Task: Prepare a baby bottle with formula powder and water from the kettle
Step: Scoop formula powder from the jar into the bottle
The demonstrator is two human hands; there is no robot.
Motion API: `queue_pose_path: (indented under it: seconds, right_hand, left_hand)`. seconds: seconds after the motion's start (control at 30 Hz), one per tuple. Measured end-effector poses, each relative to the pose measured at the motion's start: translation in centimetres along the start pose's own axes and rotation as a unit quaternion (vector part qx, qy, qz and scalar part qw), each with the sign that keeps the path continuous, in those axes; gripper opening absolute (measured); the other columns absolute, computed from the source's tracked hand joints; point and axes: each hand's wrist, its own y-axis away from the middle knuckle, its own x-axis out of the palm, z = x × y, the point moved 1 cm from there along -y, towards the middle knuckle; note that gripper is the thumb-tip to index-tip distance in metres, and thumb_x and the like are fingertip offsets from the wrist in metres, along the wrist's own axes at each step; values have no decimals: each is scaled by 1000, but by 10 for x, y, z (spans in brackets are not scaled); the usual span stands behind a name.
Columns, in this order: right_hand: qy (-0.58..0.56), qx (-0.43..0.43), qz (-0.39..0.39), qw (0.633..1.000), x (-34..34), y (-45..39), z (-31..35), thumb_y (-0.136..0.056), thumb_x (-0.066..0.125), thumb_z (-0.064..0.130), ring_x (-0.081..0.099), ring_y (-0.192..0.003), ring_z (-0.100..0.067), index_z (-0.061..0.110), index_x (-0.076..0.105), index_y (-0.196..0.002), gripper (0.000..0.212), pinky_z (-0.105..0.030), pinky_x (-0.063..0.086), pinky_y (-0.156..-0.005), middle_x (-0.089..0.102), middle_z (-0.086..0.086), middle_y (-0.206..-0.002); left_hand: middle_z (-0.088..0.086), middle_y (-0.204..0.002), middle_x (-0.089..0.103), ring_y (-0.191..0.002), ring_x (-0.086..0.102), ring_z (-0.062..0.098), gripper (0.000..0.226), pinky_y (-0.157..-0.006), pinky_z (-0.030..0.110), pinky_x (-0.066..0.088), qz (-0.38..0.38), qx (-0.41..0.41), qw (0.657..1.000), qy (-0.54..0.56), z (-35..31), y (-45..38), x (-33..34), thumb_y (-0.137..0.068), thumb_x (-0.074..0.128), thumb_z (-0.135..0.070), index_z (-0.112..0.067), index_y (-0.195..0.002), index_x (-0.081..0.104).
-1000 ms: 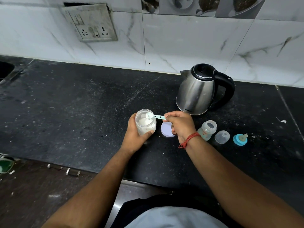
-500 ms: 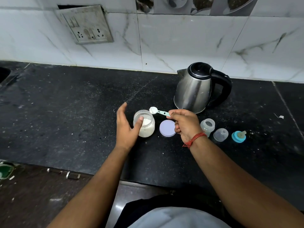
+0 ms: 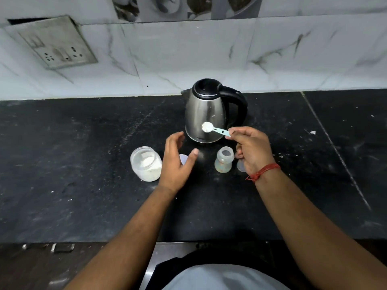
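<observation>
Current step, as I read it: transfer one measure of formula powder into the baby bottle.

Hand state. My right hand pinches the handle of the blue scoop between thumb and forefinger; the remaining fingers are curled. The scoop bowl, loaded with white powder, hangs level in front of the kettle, at about 11 o'clock from the bottle mouth. My left hand holds nothing: fingers spread and loosely bent, hovering between the powder jar and the bottle, touching neither.

Task items. The bottle stands upright and uncapped on the black counter, at 6 o'clock from the kettle. The open jar stands at 9 o'clock from the bottle.

Procedure, as judgement:
1. Steady the bottle body with the left hand; the base looks narrow and may tip.
2. Bring the scoop bowl directly over the mouth before rotating it.
3. Rotate slowly. The mouth is only slightly wider than the scoop bowl, so a fast tip risks spilling powder on the counter.

Limits of view:
- The jar lid is mostly hidden behind the left hand.
- A clear cap at 3 o'clock from the bottle is half covered by the right hand.
- I cannot tell whether the bottle already contains powder or water.
- The kettle fill level is not visible.
</observation>
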Motion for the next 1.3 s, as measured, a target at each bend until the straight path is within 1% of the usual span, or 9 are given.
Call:
queue_pose_path:
  seconds: [0.2, 0.33, 0.47, 0.53, 0.8, 0.9, 1.03, 1.13, 1.3]
  right_hand:
    - [23, 2, -33, 999, -52, -6, -4, -92, 65, 7, 41, -41, -8, 12, 76, -91, 12, -19, 33, -38, 78, -9, -86]
    - [34, 14, -41, 998, -72, -9, -9, -92, 65, 8, 42, -41, -8, 13, 76, -89, 12, -20, 34, -38, 78, -9, -86]
    - [41, 19, -35, 998, -81, -10, -11, -92, 66, 8, 43, -40, -8, 12, 75, -88, 11, -20, 34, -38, 78, -10, -86]
    - [54, 13, -32, 998, -83, -10, -11, -93, 67, 9, 43, -40, -7, 12, 75, -89, 10, -20, 35, -38, 78, -9, -85]
    - [127, -53, 14, 990, -64, -8, -4, -94, 67, 12, 50, -47, -6, 14, 76, -90, 10, -20, 41, -43, 77, -6, -86]
    - [189, -98, 23, 977, -50, -7, -4, -93, 68, 12, 54, -53, -7, 17, 76, -89, 11, -23, 46, -52, 75, -6, -83]
    - [254, -171, 25, 952, -29, -3, -7, -91, 70, 13, 60, -60, 3, 23, 77, -87, 13, -8, 44, -57, 69, 8, -73]
    - [283, -210, 28, 935, -17, -1, -9, -90, 71, 13, 59, -65, 4, 22, 77, -87, 12, -6, 42, -61, 66, 11, -72]
    - [370, -323, 53, 869, -2, 9, -5, -90, 69, 14, 62, -75, -4, 20, 76, -93, 9, -26, 53, -71, 67, 11, -83]
  left_hand:
    - [-8, -145, 43, -135, 42, -7, 87, -112, 12, 34, 153, -44, 987, -22, 1, -3, 61, -82, 73, -57, -20, -151, 36]
    - [-13, -149, 45, -134, 45, -4, 85, -108, 10, 33, 205, -89, 975, -18, 6, -8, 88, -83, 80, -43, -24, -154, 36]
    - [-15, -116, 69, -103, 60, -13, 48, -89, 10, 42, 189, -90, 978, -21, 10, -11, 98, -87, 83, -24, -29, -127, 58]
    - [-16, -109, 71, -99, 63, -9, 43, -88, 8, 44, 172, -91, 981, -9, 10, -12, 97, -85, 85, -21, -27, -121, 63]
    - [-15, -117, 65, -111, 60, -4, 48, -92, 6, 41, 104, -54, 993, -22, 8, -15, 73, -81, 88, -28, -50, -114, 61]
    - [-19, -116, 63, -111, 58, -7, 47, -91, 4, 39, 98, -46, 993, -43, 10, -16, 61, -81, 88, -30, -43, -119, 62]
    - [-21, -115, 61, -110, 55, -12, 53, -91, 3, 37, 100, -40, 991, -73, 9, -17, 46, -81, 87, -33, -30, -128, 64]
    - [-18, -116, 62, -111, 55, -13, 58, -92, 3, 36, 99, -39, 991, -83, 7, -17, 36, -79, 84, -41, -28, -132, 64]
    - [-15, -119, 62, -114, 56, -7, 57, -96, 12, 41, 106, -50, 989, -89, 8, -18, 21, -81, 87, -39, -29, -133, 63]
